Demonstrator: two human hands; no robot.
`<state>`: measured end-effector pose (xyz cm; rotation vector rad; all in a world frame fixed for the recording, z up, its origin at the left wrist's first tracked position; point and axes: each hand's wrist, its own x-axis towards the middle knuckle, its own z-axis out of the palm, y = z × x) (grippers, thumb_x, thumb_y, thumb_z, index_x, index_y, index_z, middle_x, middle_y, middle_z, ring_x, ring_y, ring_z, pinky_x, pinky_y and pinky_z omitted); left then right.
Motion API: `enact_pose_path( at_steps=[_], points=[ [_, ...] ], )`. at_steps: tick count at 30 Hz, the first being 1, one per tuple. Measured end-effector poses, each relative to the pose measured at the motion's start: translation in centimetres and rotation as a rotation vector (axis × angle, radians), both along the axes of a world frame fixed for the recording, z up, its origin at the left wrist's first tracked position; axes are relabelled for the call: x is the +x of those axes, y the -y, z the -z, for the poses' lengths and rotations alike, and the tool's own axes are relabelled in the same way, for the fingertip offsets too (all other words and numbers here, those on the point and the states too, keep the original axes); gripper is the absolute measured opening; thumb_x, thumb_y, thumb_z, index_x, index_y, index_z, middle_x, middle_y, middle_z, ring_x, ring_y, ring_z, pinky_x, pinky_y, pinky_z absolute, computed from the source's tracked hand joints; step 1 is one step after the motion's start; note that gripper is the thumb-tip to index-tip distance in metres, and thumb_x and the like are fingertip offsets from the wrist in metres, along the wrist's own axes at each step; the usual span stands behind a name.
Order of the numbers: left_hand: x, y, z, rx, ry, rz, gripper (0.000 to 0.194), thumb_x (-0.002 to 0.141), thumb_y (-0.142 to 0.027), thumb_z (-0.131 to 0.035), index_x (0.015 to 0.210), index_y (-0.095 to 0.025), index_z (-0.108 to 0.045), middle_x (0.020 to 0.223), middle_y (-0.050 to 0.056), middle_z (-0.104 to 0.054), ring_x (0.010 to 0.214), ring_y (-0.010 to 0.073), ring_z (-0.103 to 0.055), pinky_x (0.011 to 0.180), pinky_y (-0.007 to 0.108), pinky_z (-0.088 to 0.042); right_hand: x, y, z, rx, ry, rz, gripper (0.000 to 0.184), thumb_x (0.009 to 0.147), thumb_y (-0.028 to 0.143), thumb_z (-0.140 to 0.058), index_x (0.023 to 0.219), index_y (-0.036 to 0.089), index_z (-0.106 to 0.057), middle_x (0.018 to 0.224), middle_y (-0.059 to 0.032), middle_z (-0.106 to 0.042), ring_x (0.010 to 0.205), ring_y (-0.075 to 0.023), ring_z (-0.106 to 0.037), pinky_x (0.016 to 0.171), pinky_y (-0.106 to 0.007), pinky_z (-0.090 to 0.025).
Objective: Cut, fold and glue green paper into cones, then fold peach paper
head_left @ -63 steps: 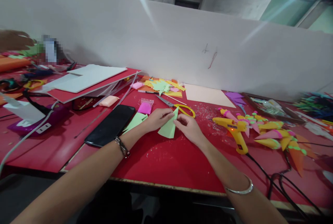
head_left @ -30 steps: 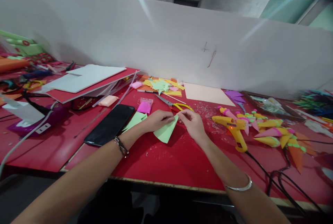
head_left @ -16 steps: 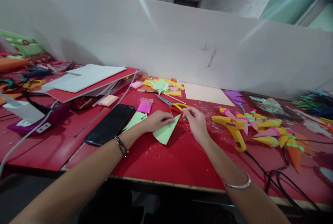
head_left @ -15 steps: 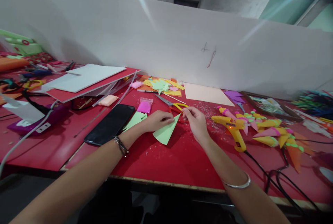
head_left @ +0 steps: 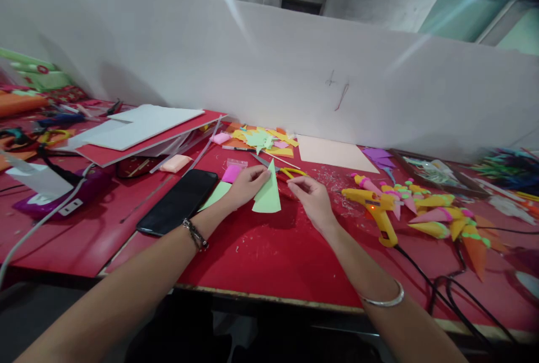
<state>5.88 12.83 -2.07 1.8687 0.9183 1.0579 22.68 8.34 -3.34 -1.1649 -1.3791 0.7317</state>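
Note:
A light green fan-shaped piece of paper (head_left: 268, 194) stands upright above the red table, its point at the top. My left hand (head_left: 248, 186) grips it by the left edge between thumb and fingers. My right hand (head_left: 312, 199) is just right of the paper, apart from it, with fingers loosely bent and nothing visible in them. Behind both hands lie scissors with yellow handles (head_left: 293, 173), partly hidden by the paper. More light green paper (head_left: 214, 195) lies beneath my left wrist, beside a pink packet (head_left: 231, 173).
A black phone (head_left: 179, 203) lies left of my left forearm. To the right are a yellow glue gun (head_left: 381, 208) with its light on, its cord, and several paper cones (head_left: 433, 214). Paper scraps (head_left: 261, 138) and a pale sheet (head_left: 332, 152) lie along the white partition (head_left: 269, 71).
My left hand has raised the green paper and turned it from slanted to upright, moving slightly left and back. My right hand has drawn a little away from its tip.

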Motion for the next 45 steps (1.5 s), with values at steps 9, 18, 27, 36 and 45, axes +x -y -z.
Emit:
enact_pose_path(
  at_steps=[9, 18, 27, 36, 45],
  points=[
    [0.1, -0.1, 0.1, -0.072, 0.054, 0.007, 0.028, 0.08, -0.034, -0.044, 0.059, -0.016, -0.038, 0.053, -0.006, -0.033, 0.048, 0.0056, -0.033, 0.044, 0.018, -0.027, -0.5, 0.3, -0.2, -0.152, -0.065, -0.134, 0.025, 0.077, 0.037, -0.049, 0.061, 0.018, -0.047, 0.051, 0.0057, -0.046, 0.044, -0.0064, -0.042, 0.045, -0.02, -0.035],
    [0.2, 0.4, 0.1, -0.169, 0.131, 0.072, 0.028, 0.078, -0.034, -0.048, 0.059, -0.016, -0.039, 0.053, -0.007, -0.036, 0.046, 0.0052, -0.035, 0.043, 0.017, -0.028, -0.5, 0.2, 0.0, -0.116, -0.007, -0.159, 0.021, 0.079, 0.034, -0.046, 0.073, 0.017, -0.057, 0.056, 0.0021, -0.053, 0.043, -0.0072, -0.046, 0.045, -0.022, -0.036],
    [0.2, 0.2, 0.4, -0.162, 0.139, 0.083, 0.027, 0.078, -0.034, -0.048, 0.059, -0.016, -0.04, 0.055, -0.006, -0.035, 0.048, 0.0053, -0.034, 0.044, 0.017, -0.028, -0.4, 0.1, 0.3, -0.14, -0.007, -0.172, 0.009, 0.065, 0.026, -0.062, 0.067, 0.017, -0.061, 0.062, -0.0004, -0.06, 0.053, -0.0112, -0.053, 0.053, -0.026, -0.043],
    [0.1, 0.3, 0.4, -0.178, 0.119, 0.115, 0.027, 0.077, -0.036, -0.048, 0.062, -0.016, -0.041, 0.055, -0.006, -0.037, 0.049, 0.0059, -0.035, 0.044, 0.017, -0.029, -0.5, 0.7, -0.6, -0.123, -0.023, -0.124, 0.032, 0.079, 0.039, -0.045, 0.06, 0.016, -0.055, 0.046, 0.0024, -0.05, 0.04, -0.0082, -0.046, 0.043, -0.022, -0.037],
    [0.0, 0.1, 0.7, -0.056, 0.024, 0.169, 0.028, 0.076, -0.039, -0.049, 0.062, -0.016, -0.043, 0.055, -0.006, -0.036, 0.05, 0.0063, -0.035, 0.047, 0.018, -0.028, -0.8, 0.3, -0.2, -0.091, -0.028, -0.16, 0.021, 0.076, 0.036, -0.051, 0.086, 0.02, -0.059, 0.08, -0.0005, -0.058, 0.068, -0.0114, -0.052, 0.061, -0.024, -0.04]
  ],
)
